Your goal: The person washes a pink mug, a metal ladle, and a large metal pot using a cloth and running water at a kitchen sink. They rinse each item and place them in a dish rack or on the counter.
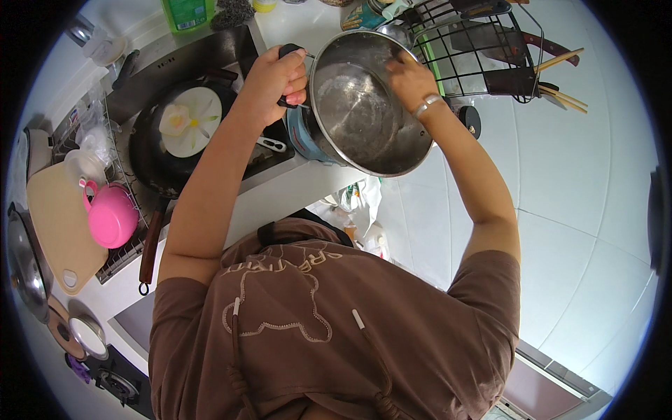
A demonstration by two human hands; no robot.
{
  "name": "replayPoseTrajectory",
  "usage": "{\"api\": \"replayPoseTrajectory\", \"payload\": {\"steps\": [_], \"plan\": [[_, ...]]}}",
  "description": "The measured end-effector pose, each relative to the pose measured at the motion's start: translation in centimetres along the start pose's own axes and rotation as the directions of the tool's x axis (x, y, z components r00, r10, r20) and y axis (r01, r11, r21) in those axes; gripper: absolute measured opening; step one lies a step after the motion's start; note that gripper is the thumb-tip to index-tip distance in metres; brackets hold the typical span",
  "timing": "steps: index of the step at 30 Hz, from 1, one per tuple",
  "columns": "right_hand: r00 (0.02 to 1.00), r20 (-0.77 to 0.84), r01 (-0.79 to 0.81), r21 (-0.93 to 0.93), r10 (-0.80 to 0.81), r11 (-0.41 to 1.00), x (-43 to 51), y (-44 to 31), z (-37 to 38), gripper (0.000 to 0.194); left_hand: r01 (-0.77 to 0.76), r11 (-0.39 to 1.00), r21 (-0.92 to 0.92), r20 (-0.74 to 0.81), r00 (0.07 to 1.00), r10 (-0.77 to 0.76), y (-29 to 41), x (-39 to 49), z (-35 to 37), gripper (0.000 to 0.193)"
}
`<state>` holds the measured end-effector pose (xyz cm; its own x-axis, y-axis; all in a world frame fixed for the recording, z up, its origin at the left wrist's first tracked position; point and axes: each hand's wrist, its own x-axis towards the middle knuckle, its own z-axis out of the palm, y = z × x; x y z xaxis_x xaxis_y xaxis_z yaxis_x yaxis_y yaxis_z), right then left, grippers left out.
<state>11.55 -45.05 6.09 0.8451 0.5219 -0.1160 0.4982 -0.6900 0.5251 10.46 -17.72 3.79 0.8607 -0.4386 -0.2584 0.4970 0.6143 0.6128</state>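
A large stainless-steel pot (362,121) is tilted above the counter edge beside the sink, its wet-looking inside facing me. My left hand (278,81) is closed around its black side handle (290,51). Inside the far right wall of the pot is my right hand (416,84), blurred, with a silver-coloured bracelet (428,104) at the wrist. Whether those fingers hold anything cannot be made out. Part of a blue object (302,136) shows beneath the pot's left side.
In the sink (173,60), a black wok (144,136) carries a flower-patterned plate (181,142). A black wire rack (467,63) with a cleaver (483,44) and chopsticks (562,59) stands right of the pot. Leftward are a pink cup (113,218) and a cutting board (58,226).
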Motion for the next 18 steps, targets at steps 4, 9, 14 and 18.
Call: {"api": "replayPoseTrajectory", "payload": {"steps": [4,9,14,18], "plan": [[0.848,-0.327,0.436,-0.017,-0.417,0.900,5.6,-1.6,-0.5,0.010,0.016,1.000,0.027,-0.003,1.000,-0.016,0.2,0.1,-0.1,0.005],[0.909,-0.253,0.326,-0.065,-0.332,0.943,4.5,-0.3,0.0,0.011,-0.001,1.000,0.006,-0.003,1.000,0.001,0.1,0.2,-0.2,0.009],[0.948,0.278,-0.161,-0.005,0.156,0.987,-1.3,-1.0,0.6,0.017,-0.058,0.998,-0.029,-0.007,0.998,0.058,-0.5,0.4,0.3,0.008],[0.699,0.711,-0.243,0.329,-0.070,0.913,-3.4,-2.2,-0.5,0.031,-0.072,0.997,-0.015,-0.085,0.994,0.070,-0.7,0.6,0.6,0.008]]}}
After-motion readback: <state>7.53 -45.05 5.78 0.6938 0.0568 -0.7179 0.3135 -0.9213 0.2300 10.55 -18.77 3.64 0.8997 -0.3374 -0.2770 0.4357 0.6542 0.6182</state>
